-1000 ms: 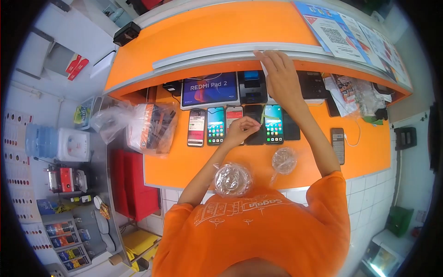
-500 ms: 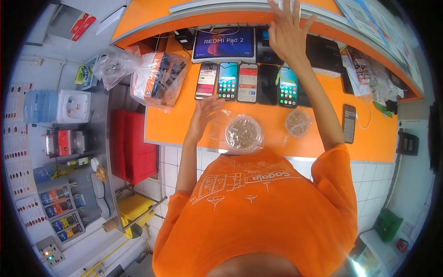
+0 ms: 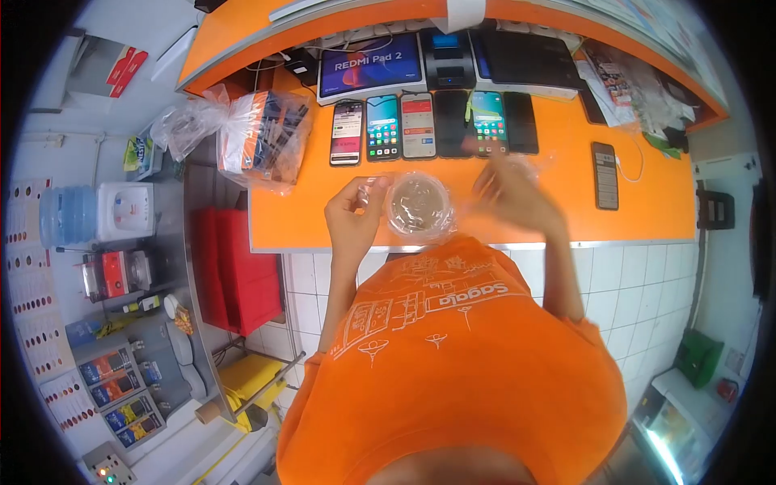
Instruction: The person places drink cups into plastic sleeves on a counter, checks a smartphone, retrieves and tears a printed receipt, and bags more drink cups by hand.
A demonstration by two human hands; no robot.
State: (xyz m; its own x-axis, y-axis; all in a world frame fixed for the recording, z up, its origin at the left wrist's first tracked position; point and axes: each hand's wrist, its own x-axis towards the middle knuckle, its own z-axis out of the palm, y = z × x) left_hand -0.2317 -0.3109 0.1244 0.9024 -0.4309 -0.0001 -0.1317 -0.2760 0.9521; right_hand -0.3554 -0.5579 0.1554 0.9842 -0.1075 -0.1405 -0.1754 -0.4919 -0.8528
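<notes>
A round bowl (image 3: 419, 205) wrapped in clear plastic stands near the counter's front edge, its contents pale and hard to make out. My left hand (image 3: 353, 217) is at the bowl's left side, thumb and fingers closed on a loose end of the clear plastic wrap (image 3: 378, 187). On the other side, my right hand (image 3: 517, 192) is smeared by motion, so its fingers do not show clearly. It partly covers a smaller clear plastic bundle (image 3: 527, 167) behind it.
Several phones (image 3: 383, 128) lie in a row behind the bowl, with a REDMI Pad 2 box (image 3: 370, 66) beyond. A plastic-bagged package (image 3: 263, 137) sits left; another phone (image 3: 605, 175) lies right. A white strip (image 3: 465, 14) hangs from the upper shelf (image 3: 356, 18).
My right hand has come down from the upper shelf to the right of the bowl. My left hand has moved from the phones to the bowl's wrap and closed on it. The view has shifted.
</notes>
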